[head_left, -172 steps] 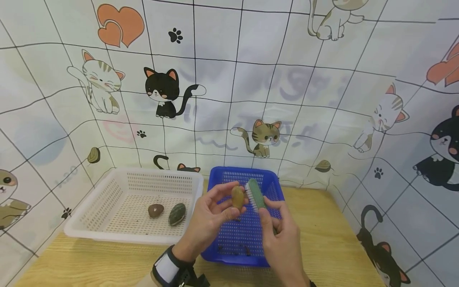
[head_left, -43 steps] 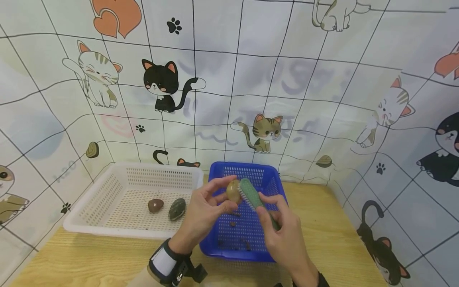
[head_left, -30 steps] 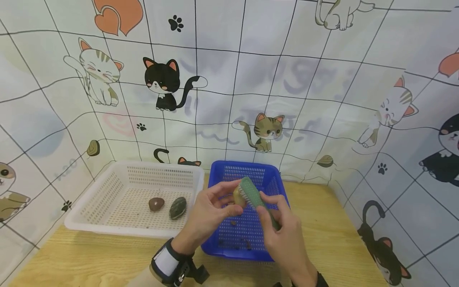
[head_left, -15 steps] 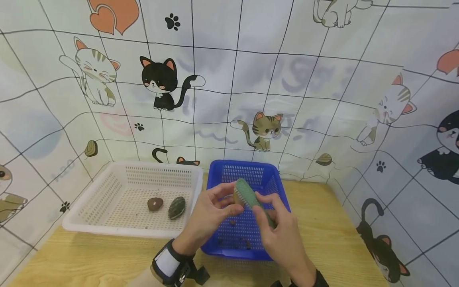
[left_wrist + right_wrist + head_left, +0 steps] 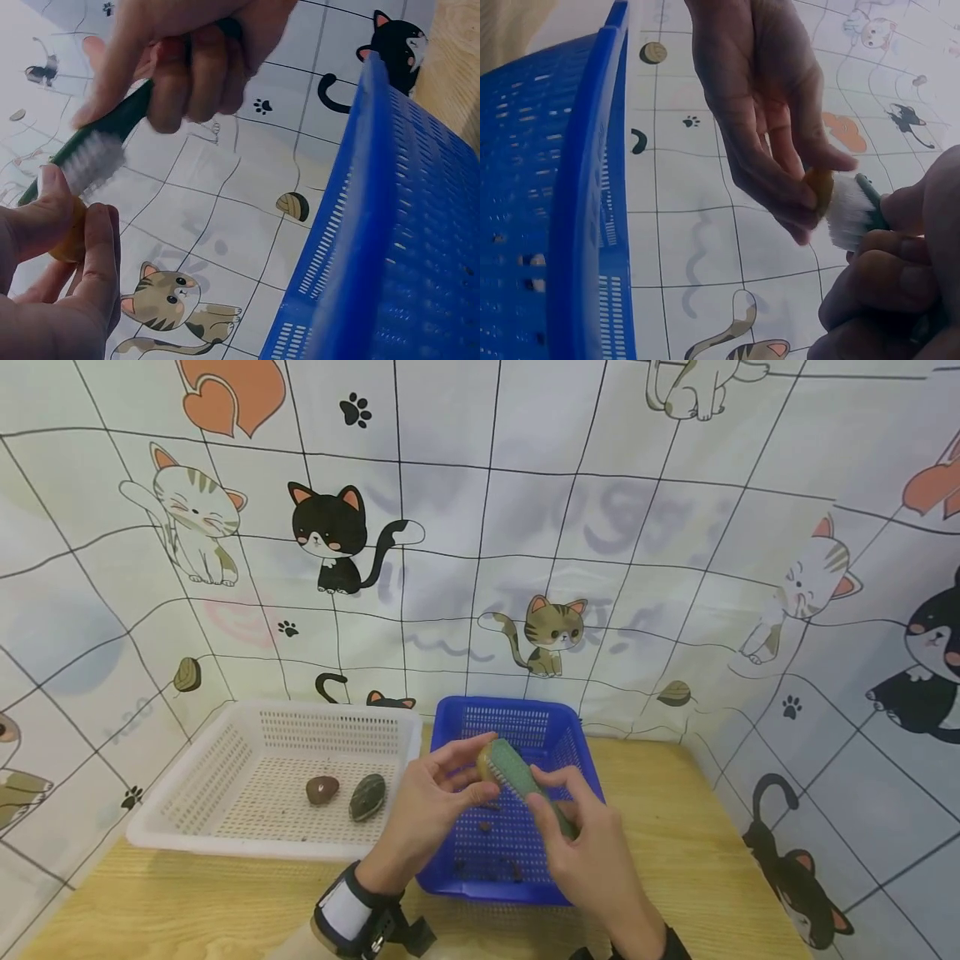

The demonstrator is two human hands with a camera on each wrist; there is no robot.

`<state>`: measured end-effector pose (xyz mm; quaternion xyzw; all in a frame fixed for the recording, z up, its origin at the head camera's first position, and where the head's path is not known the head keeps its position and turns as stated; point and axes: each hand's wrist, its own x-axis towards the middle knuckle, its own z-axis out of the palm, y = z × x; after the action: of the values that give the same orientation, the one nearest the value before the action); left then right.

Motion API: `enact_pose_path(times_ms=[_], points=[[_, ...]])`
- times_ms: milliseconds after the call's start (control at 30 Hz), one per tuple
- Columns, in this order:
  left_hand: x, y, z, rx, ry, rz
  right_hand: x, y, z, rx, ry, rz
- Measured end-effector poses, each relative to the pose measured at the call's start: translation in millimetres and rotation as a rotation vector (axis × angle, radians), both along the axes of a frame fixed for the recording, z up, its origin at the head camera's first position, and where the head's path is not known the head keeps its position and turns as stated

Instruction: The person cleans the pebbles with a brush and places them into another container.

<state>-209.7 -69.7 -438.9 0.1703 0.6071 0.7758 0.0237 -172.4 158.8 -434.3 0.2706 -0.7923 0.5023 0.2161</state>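
Note:
My left hand [image 5: 429, 806] pinches a smooth yellow-brown stone [image 5: 484, 763] between thumb and fingertips, above the blue basket [image 5: 491, 891]. Gripped by its handle in my right hand [image 5: 588, 843] is a green brush [image 5: 513, 770] with white bristles. The brush head covers the stone's right side in the head view. In the right wrist view the white bristles [image 5: 847, 214] meet the face of the stone [image 5: 821, 191]. The left wrist view shows my left thumb and fingers on either side of the stone [image 5: 71, 236].
Left of the blue basket stands a white basket [image 5: 225, 846] holding a reddish-brown stone [image 5: 322, 790] and a dark green striped stone [image 5: 367, 797]. Small dark bits [image 5: 515, 870] lie in the blue basket. Both baskets rest on a wooden table [image 5: 667, 827] before a cat-patterned sheet [image 5: 450, 568].
Earliest, the brush stood slightly apart from the stone; now its bristles lie against it. Over the last second the brush head has shifted across the stone, with both grips kept.

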Motion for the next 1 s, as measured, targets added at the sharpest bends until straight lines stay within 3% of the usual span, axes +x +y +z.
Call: enact_pose_path(times_ms=[300,500,633,800,1000], points=[[2.5,4.6,0.1,-0.058,0.018,-0.001,-4.8,2.3,-1.2,-0.009,-0.035,-0.093],[4.4,3.0,1.2,-0.061,0.025,0.043,0.6,4.0,3.2,0.012,-0.045,-0.073],[4.4,3.2,0.4,-0.076,0.059,0.032,3.5,2.5,4.1,0.010,-0.018,-0.052],[4.3,3.8,-0.8,-0.083,0.101,0.015,2.3,2.3,4.6,0.010,-0.003,-0.093],[5.0,4.0,0.5,-0.051,0.115,0.049,3.1,4.1,5.3,0.026,0.018,-0.118]])
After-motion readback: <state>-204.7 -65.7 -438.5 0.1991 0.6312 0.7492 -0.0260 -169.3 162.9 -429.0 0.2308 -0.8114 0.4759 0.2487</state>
